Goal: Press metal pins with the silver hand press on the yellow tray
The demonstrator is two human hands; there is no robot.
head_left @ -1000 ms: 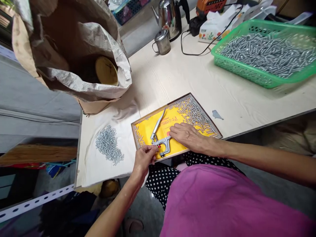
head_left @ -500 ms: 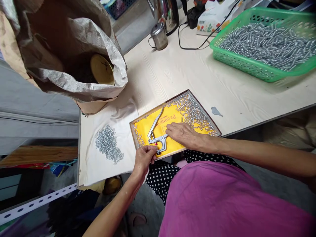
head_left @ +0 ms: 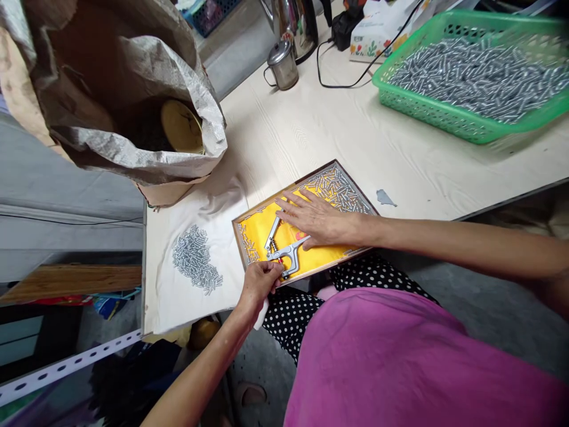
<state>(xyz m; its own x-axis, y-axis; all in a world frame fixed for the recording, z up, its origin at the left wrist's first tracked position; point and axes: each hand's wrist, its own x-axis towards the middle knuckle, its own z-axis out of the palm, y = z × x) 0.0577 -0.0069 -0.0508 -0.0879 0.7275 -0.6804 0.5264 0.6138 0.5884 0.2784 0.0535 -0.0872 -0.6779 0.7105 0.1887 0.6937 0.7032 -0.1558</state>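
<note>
Snap-fastener pliers [head_left: 290, 256] with grey metal handles and a small spring lie in a shallow tray [head_left: 351, 252] with a yellow bottom. My left hand [head_left: 259, 282] is closed in a pinch at the jaw end, by the tray's near left corner. What sits between its fingertips is too small to make out. My right hand [head_left: 317, 220] lies over the handles, fingers stretched and spread, its fingertips past the upper handle. Small metal springs [head_left: 344, 190] are heaped in the tray's far right part, and some lie along its left side.
A pile of small metal pieces [head_left: 195, 259] rests on a white cloth [head_left: 164, 308] at left. Behind it stands a large open sack [head_left: 178, 172]. A green basket [head_left: 440, 121] full of metal springs is at far right. A metal mug [head_left: 284, 66] and kettle [head_left: 304, 26] stand at the back.
My right hand has moved up and left, from the lower handle to over both handles, and its fingers have spread. My left hand stays at the jaw.
</note>
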